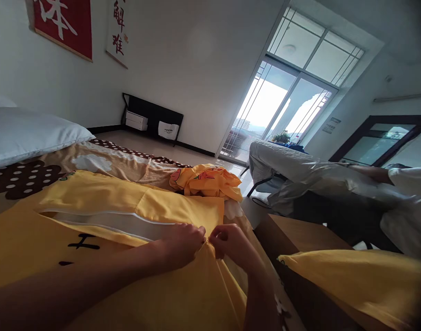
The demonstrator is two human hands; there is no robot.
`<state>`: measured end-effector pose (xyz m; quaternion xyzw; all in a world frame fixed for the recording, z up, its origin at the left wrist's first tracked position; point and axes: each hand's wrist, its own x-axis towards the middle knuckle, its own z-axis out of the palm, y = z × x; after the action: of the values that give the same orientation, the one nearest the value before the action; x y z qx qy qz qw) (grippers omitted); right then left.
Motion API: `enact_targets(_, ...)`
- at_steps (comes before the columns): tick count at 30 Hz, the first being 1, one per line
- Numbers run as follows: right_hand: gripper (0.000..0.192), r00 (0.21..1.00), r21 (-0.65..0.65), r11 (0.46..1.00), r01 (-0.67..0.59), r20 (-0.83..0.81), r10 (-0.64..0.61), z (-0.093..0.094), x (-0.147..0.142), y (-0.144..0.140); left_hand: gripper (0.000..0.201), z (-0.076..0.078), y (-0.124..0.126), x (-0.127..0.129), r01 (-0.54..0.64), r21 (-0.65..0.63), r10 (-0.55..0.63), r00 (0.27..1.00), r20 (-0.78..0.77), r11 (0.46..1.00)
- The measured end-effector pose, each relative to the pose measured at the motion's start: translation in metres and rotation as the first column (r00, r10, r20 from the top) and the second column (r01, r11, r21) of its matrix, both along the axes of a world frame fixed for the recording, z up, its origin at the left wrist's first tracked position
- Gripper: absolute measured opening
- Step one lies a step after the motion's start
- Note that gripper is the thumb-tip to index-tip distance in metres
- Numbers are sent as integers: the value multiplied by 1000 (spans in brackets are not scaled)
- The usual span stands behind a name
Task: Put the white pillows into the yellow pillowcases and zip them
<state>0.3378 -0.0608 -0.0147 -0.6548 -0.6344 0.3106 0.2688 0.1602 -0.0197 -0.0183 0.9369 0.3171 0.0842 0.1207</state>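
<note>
A yellow pillowcase (93, 197) lies across the bed in front of me, its open edge showing a white pillow (114, 221) inside. My left hand (181, 243) pinches the yellow fabric at the corner of that opening. My right hand (231, 243) pinches the same spot from the other side, fingertips almost touching the left hand's. Whether a zip pull sits between the fingers is hidden. Black marks are printed on the yellow cloth near my left forearm.
A crumpled yellow cloth (207, 180) lies further down the bed. A white pillow (27, 133) sits at the left. A brown cardboard box (293, 234) with a yellow pillow (362, 280) stands at the right. A person in light clothes (321, 177) reclines beyond it.
</note>
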Motion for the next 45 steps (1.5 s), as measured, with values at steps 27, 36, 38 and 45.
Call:
enact_targets(27, 12, 902, 49, 982, -184, 406, 148, -1, -5, 3, 25, -3, 2, -5, -103, -43, 103, 995, -8, 994)
enact_targets(36, 11, 924, -21, 982, -185, 336, 182, -10, 9, 7, 25, 3, 9, -46, -165, 62, 169, 983, -75, 984)
enact_targets(38, 7, 925, 19, 982, -190, 339, 172, -8, 9, 7, 25, 0, 8, -52, -171, 84, 177, 982, -64, 982)
enact_targets(45, 10, 961, 297, 929, -223, 226, 159, -14, -44, 11, 19, -8, 11, -57, -92, 131, 88, 995, 39, 987)
